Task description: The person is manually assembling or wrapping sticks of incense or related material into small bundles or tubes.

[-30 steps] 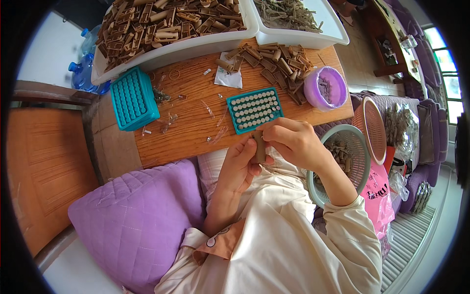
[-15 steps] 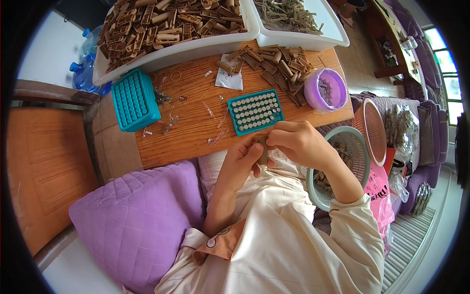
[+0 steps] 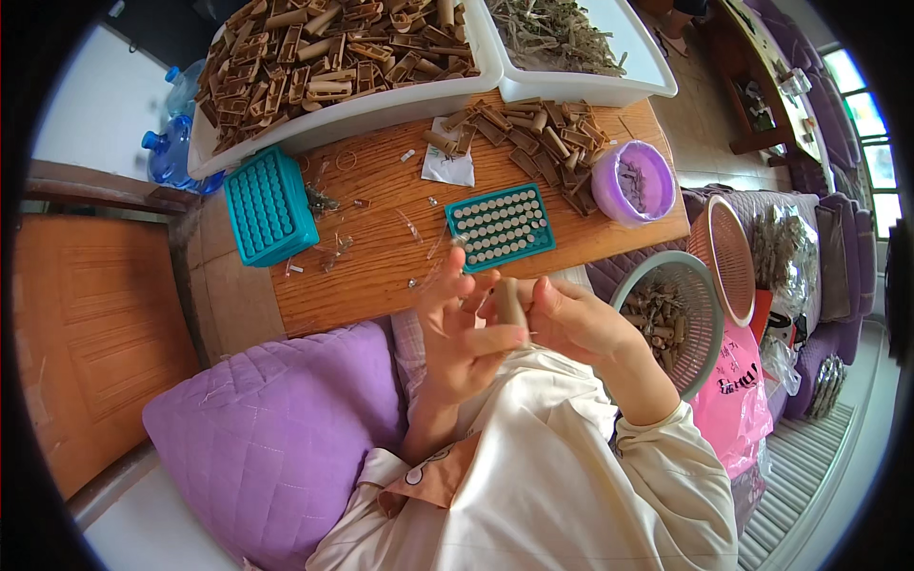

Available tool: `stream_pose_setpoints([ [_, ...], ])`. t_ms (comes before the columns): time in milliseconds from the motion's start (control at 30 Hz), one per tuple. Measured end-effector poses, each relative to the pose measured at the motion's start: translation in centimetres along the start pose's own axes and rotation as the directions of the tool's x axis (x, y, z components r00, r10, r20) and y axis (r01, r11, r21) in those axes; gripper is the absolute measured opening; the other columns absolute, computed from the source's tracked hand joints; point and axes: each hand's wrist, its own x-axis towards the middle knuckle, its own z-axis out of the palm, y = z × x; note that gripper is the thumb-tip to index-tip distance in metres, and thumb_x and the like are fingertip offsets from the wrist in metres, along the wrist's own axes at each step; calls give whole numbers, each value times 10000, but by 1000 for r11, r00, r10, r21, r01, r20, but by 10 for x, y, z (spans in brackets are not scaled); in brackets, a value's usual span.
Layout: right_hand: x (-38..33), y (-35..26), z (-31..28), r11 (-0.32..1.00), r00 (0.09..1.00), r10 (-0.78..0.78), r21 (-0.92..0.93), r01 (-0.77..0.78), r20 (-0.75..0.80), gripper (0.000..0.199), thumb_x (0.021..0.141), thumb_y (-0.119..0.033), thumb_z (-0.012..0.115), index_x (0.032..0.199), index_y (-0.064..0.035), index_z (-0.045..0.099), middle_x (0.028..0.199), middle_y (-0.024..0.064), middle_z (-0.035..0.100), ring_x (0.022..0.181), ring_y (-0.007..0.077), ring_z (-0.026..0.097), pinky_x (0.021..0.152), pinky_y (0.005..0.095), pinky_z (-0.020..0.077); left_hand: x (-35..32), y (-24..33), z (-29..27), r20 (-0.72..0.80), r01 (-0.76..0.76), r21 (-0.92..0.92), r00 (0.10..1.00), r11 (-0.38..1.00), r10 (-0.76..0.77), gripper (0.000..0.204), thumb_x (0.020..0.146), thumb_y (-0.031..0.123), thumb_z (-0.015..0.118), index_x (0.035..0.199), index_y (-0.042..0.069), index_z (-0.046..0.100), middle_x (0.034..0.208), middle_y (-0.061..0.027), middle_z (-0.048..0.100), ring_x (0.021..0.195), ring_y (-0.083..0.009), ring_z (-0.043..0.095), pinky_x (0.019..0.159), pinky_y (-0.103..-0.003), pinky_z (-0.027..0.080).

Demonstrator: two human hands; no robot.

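Grip: the left hand (image 3: 452, 350) bends one digit across the lower part of a brown tube (image 3: 511, 303), pinching it; its other fingers stand spread and raised. The right hand (image 3: 590, 324) meets the tube from the right, thumb lifted near the upper end. Cannot tell whether the right fingers behind the tube press on it.

Tube: roughly upright in view, between the two hands, over the lap and on the near side of the table (image 3: 371, 266) edge.

Beyond the grip: a small teal tray (image 3: 519, 256) with rows of pale discs, its near rim close to the table edge. A raised left fingertip overlaps the tray's near left corner in view; height above it cannot be judged.

Left of the grip: a purple pillow (image 3: 276, 428) close by the left forearm; farther up, a stack of teal trays (image 3: 267, 209). Wood with scattered scraps separates stack and disc tray.

Right of the grip: a grey-green basket (image 3: 706, 333), rim just beside the right wrist, limiting sideways room. Past the tray: a purple bucket (image 3: 624, 205) and a heap of brown pieces (image 3: 547, 143).
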Motion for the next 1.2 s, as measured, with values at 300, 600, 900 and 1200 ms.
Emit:
stream_pose_setpoints([
  [300, -6, -8, 8, 963, 964, -264, 75, 260, 40, 469, 811, -432, 515, 1012, -9, 520, 882, 61, 537, 840, 134, 507, 749, 257, 398, -3, 1, 2, 72, -187, 210, 982, 960, 175, 291, 633, -51, 674, 852, 137, 642, 1223, -86, 354, 1213, -317, 296, 882, -387, 431],
  [600, -62, -12, -76, 513, 590, -706, -857, 44, -393, 260, 822, -128, 540, 1039, 13, 517, 871, 58, 573, 784, 108, 515, 695, 230, 404, 9, -10, -21, -123, 123, 358, 989, 926, -84, 159, 743, 18, 596, 902, 25, 581, 1080, -119, 479, 916, -206, 534, 755, -284, 460],
  [900, -193, 1, -133, -318, 452, -202, -378, -869, -869, 490, 743, -176, 553, 1190, -34, 413, 876, 159, 584, 859, 323, 547, 772, 406, 418, 55, -31, -47, -378, 415, 271, 876, 869, -301, 174, 802, 69, 561, 968, 17, 552, 896, -59, 571, 803, -103, 537, 707, -226, 434],
  [1200, -74, -98, -80, -346, 815, -571, -873, -343, -94, 311, 727, -108, 582, 1028, -53, 529, 889, 112, 576, 830, 286, 550, 736, 379, 428, 235, -76, -40, -393, 408, 907, 910, 108, -135, 418, 820, 426, 466, 874, 12, 493, 800, -172, 615, 728, -318, 595, 633, -423, 448],
])
